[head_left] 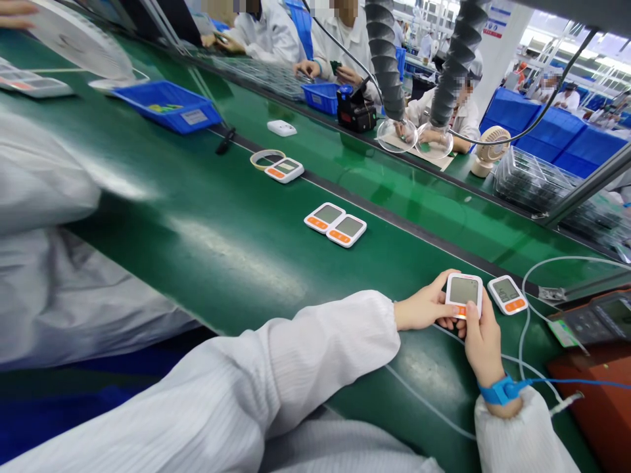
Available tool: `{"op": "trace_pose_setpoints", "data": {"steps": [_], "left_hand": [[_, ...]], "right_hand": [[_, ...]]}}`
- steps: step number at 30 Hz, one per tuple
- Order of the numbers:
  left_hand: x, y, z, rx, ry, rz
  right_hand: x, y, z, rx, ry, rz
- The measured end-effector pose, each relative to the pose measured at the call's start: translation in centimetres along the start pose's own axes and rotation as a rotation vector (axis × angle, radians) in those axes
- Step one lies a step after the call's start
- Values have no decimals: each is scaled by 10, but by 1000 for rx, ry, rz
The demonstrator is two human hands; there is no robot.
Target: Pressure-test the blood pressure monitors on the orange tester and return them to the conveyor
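Both of my hands hold one small white digital meter (464,289) with a grey screen and orange buttons. My left hand (428,307) grips its left side, thumb by the buttons. From the right, my right hand (482,335) closes around it, its thumb on the orange button area. A blue wrist strap with a blue cord circles my right wrist. Just right of my hands lies a similar meter (507,295) with dark digits on its screen. Farther left on the green bench, two more meters (348,230) lie side by side, touching.
Another meter (284,170) lies by a tape roll (266,157). A blue tray (167,105) stands farther left, near a co-worker's sleeve (44,171). White cables (525,341) and an orange-and-black instrument (601,315) are at right. Co-workers sit across the green conveyor line (419,203).
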State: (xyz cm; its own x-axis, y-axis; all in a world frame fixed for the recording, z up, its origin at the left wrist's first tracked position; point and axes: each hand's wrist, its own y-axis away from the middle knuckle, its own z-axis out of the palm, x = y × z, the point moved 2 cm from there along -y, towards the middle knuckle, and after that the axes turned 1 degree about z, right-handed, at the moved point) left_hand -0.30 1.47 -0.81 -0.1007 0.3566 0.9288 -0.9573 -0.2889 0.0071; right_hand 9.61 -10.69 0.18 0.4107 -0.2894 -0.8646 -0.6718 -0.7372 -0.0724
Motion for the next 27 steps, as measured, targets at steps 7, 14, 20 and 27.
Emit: {"op": "trace_pose_setpoints", "data": {"steps": [7,14,20,27], "left_hand": [[0,0,0,-8,2,-4],[2,0,0,-11,-2,-9],[2,0,1,-10,15,-9],[3,1,2,-5,21,-17]], "right_hand": [[-1,0,0,17,8,-2],[-5,0,-1,13,48,4],[-5,1,-1,21,58,0],[-4,1,-1,15,51,-11]]}}
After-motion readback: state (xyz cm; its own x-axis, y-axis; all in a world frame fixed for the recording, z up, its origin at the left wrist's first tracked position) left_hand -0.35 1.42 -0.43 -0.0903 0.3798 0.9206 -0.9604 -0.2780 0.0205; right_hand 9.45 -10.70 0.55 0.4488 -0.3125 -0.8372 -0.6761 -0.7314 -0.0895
